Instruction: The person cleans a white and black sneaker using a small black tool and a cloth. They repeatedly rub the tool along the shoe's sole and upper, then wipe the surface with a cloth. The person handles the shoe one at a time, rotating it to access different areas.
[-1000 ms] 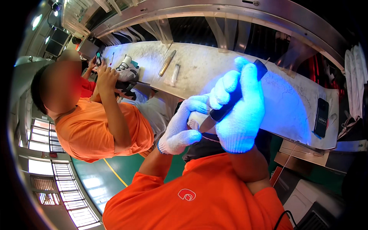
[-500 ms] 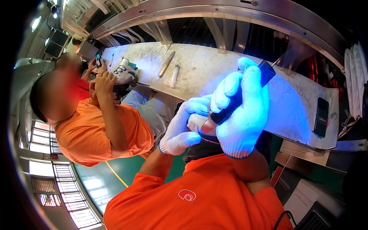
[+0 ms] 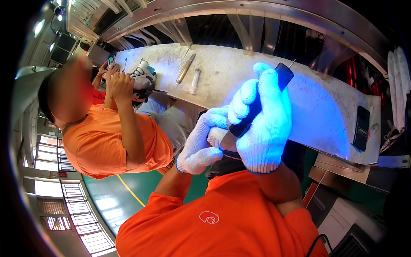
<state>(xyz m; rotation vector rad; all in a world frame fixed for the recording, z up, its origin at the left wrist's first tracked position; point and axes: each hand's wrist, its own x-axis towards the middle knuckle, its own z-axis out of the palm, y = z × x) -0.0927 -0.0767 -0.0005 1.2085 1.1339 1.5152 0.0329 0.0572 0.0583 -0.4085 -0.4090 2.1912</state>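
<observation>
Head view: left hand, gloved, wrapped round pale shoe, centre of frame. Right hand, gloved, just right, gripping black-handled tool; blade at shoe, can't tell if touching. Bench across upper centre; co-worker left, orange shirt.

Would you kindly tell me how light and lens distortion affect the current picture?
In the head view, blue light floods the right hand and part of the table; in the same view, windows glare at lower left and the metal beam bows along the top.
</observation>
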